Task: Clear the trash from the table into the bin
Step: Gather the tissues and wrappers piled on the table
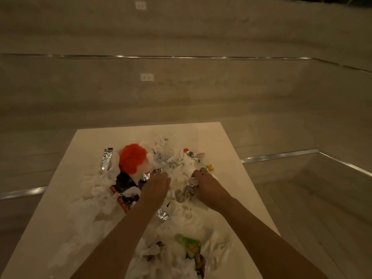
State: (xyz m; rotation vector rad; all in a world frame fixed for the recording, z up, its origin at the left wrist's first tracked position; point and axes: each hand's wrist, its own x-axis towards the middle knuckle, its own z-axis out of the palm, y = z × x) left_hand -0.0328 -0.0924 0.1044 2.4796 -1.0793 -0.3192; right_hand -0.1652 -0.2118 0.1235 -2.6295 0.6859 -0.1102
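Observation:
A heap of trash covers the middle of the white table (225,158): crumpled white tissues (100,186), a red crumpled plastic piece (132,158), a silver foil wrapper (107,159), a dark snack wrapper (123,183) and a green wrapper (190,243). My left hand (156,187) lies palm down on the pile, fingers spread over tissue and foil. My right hand (209,186) is closed on a grey crumpled wad of paper (186,193) in the pile. No bin is in view.
Beyond the table lies a pale tiled floor with metal strips (281,156) and steps. Wall sockets (146,77) sit on the far wall. Bare table surface shows along the left edge and the far right corner.

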